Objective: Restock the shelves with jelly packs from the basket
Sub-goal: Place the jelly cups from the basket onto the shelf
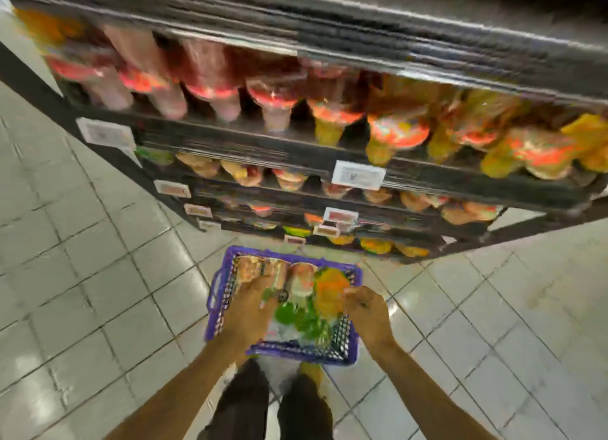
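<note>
Jelly packs (297, 280) are held in the purple basket (214, 308) on the floor (98, 275), below stocked shelves (296, 163). An orange pack (330, 288) seems pinched by the right grip (365, 308); whether the left grip (253, 311) is clenched cannot be told.

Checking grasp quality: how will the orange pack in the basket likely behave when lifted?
The orange pack looks like a glossy soft bag, so it is probably floppy and somewhat slippery. It bulges, so it is likely heavy for its size and apt to sag when lifted.
</note>
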A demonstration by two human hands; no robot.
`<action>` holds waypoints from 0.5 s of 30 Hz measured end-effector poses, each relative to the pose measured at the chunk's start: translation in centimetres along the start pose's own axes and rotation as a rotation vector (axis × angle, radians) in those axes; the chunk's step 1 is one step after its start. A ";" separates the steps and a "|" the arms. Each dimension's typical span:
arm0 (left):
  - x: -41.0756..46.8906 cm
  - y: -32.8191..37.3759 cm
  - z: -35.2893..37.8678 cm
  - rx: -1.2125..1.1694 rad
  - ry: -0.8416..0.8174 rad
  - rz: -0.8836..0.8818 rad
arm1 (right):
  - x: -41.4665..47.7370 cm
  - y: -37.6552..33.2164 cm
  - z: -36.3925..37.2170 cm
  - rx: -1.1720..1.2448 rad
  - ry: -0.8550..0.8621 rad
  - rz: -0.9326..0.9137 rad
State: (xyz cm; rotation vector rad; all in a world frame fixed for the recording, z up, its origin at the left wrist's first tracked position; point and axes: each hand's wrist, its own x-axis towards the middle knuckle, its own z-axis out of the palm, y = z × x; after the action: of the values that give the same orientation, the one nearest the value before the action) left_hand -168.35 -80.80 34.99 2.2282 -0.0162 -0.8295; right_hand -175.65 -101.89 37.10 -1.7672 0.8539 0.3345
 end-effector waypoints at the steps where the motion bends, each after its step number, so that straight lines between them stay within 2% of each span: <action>1: 1.0 -1.7 1.5 -0.021 0.016 -0.048 | 1.4 1.7 1.1 0.035 0.031 0.024; 3: 3.3 -5.5 4.4 -0.022 0.041 -0.096 | 4.4 4.9 3.3 0.060 0.073 0.083; 7: 8.9 -11.3 8.4 -0.033 0.010 -0.213 | 11.2 11.2 7.5 -0.066 -0.012 0.247; 10: 13.8 -14.7 11.1 -0.103 0.048 -0.274 | 16.6 15.1 10.4 -0.159 -0.021 0.264; 15: 22.0 -18.7 14.7 -0.008 0.029 -0.298 | 23.9 18.8 16.0 -0.204 0.063 0.280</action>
State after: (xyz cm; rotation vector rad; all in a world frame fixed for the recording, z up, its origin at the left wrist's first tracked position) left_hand -163.63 -82.30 2.95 2.2660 0.3403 -0.9522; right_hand -168.95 -99.21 3.54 -1.8538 1.1500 0.5686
